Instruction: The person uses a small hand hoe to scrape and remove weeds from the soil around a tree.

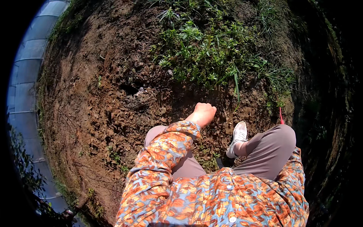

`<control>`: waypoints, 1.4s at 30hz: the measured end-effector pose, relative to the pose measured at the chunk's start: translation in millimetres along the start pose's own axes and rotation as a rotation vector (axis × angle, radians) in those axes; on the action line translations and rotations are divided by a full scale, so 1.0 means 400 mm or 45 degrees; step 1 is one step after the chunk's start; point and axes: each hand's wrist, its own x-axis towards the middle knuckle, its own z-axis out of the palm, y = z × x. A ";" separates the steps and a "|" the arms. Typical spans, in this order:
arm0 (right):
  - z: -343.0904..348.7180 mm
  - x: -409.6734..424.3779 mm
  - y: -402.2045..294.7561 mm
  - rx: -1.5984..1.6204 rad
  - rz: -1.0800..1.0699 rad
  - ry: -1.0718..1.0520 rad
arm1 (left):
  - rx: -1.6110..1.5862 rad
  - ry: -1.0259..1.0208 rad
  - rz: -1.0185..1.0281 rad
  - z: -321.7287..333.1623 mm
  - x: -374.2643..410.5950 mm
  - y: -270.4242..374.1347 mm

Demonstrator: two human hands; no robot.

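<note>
My left hand [202,113] reaches out between my knees, low over dug, clumpy brown soil [119,119]. Its back faces up and the fingers curl under, so I cannot see whether anything is in them. Just beyond the knuckles is a shaded edge of earth, and above that grows a dense patch of green weeds [204,54]. A long grass blade [236,88] droops from the patch, to the right of the hand. My right hand is out of view; its sleeve [296,164] runs down behind my right knee. A thin red object [281,116] shows just past that knee.
One white shoe [239,136] is planted on the soil beside my bent right leg [266,153]. A dark hole [130,89] opens in the ground to the left. Blue-grey sheeting with ribs [27,85] lines the far left, and deep shade covers the right side.
</note>
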 end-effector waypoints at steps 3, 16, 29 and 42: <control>0.020 -0.023 0.003 0.089 -0.010 0.010 | -0.222 0.187 -0.055 -0.026 -0.076 -0.073; 0.255 0.197 0.217 0.652 -0.206 0.047 | -0.335 0.431 -0.264 -0.120 -0.274 0.104; -0.143 -0.257 -0.187 1.802 -0.750 -0.547 | -0.097 0.230 -0.214 -0.102 -0.382 0.358; -0.205 -0.698 -0.876 0.905 -1.324 -0.581 | -0.332 1.372 0.153 -0.253 -0.338 0.115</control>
